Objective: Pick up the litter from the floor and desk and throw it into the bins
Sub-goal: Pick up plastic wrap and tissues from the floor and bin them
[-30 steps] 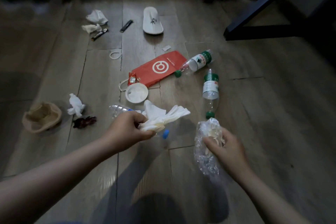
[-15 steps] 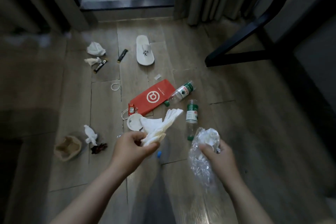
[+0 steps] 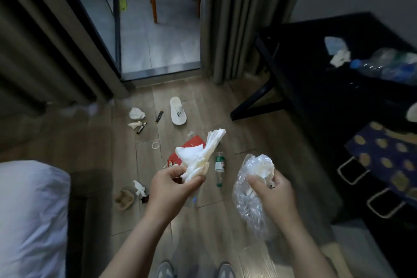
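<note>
Wood floor, dim room, litter scattered on it. Landmark is the white slipper, lying just inside the glass door sill.

- Left hand: fingers curled round the lower end of a wad of white tissues, held up off the floor on the near side of the slipper.
- Right hand: gripping a crumpled clear plastic bag, near-right of the slipper. The bag hangs below the fist.
- The hands are apart and roughly level.

Litter on the floor:
- Left of the slipper: crumpled tissue and a black sachet.
- Near side of the slipper: red bag, partly hidden behind the tissue wad, with a green-label bottle beside it.
- Near-left of the slipper: twisted tissue next to a brown pulp cup tray.

Dark table, right of the slipper, carries a blue-capped bottle and a tissue scrap.
</note>
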